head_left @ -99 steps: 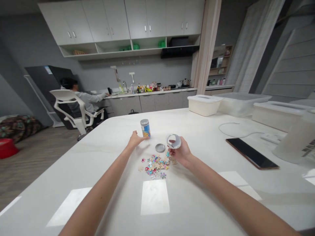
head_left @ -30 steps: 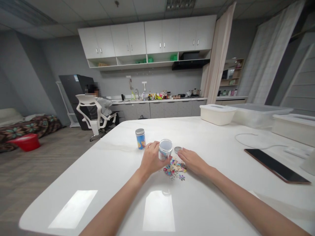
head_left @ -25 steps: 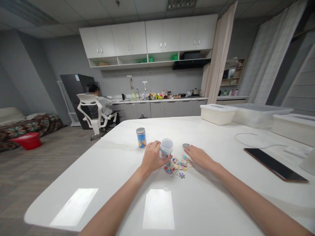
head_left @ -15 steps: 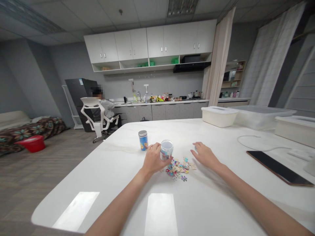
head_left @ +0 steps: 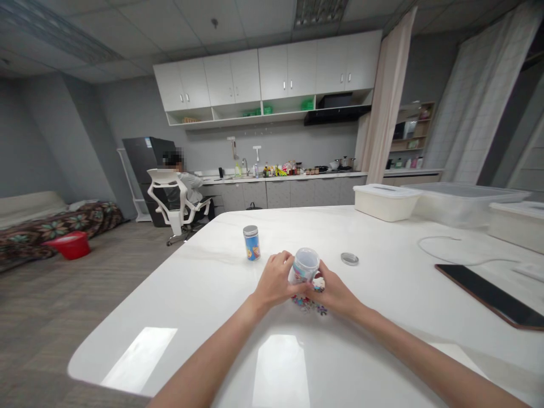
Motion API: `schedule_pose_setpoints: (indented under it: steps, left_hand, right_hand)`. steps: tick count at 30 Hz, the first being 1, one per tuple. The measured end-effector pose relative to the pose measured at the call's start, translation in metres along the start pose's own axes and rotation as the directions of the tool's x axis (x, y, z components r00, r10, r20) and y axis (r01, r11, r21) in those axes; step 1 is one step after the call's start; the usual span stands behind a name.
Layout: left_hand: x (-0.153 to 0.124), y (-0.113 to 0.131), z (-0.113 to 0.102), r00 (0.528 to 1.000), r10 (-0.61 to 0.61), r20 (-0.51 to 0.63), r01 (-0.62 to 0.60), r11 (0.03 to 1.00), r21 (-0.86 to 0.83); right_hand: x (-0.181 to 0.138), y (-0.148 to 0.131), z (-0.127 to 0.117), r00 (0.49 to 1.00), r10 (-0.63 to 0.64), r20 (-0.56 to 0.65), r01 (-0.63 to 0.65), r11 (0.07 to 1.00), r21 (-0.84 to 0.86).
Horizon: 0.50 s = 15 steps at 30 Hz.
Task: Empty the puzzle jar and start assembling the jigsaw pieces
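Well left of the hands, a red plastic basin (head_left: 71,245) sits on the floor; beyond it I see a person in a pale grey top (head_left: 192,186) on a white-framed office chair (head_left: 174,219). On the glossy white table (head_left: 204,323), an upright blue-printed cylindrical can with a silver lid (head_left: 251,245) stands near the left hand (head_left: 275,280), on its outer side. That hand is closed round the left side of a clear, printed, open-mouthed cylindrical jar (head_left: 302,273). Multicoloured jigsaw pieces (head_left: 309,307) lie under and just this side of both hands, partly hidden. The right hand (head_left: 339,292) grips the jar's opposite side; whether its base touches the table I cannot tell. Right of the hands lie a round silver metal lid (head_left: 349,259) and, farther out, a flat black phone (head_left: 488,294).
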<state>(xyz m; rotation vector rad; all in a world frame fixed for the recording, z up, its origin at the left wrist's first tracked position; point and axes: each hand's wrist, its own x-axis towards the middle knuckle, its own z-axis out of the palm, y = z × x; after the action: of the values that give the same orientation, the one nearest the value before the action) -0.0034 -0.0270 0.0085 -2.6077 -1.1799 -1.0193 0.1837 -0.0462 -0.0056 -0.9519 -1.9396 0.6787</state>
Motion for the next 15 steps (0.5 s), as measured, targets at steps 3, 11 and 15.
schedule_pose_setpoints:
  steps: [3,11,15]
  left_hand:
    - [-0.001,-0.010,-0.001,0.988,0.064,0.143,-0.061,0.998,-0.024]
    - [-0.010,-0.046,-0.006,0.873,0.164,0.459,-0.159,0.986,-0.048]
    - [-0.008,-0.047,-0.005,0.883,0.146,0.445,-0.128,0.989,-0.071]
  right_hand:
    - [0.003,0.005,-0.005,1.000,-0.004,-0.028,0.001,0.996,-0.085]
    - [0.022,0.061,-0.044,0.900,0.243,-0.362,-0.323,0.929,-0.181]
    - [0.025,0.075,-0.056,0.860,0.344,-0.377,-0.432,0.884,-0.181]
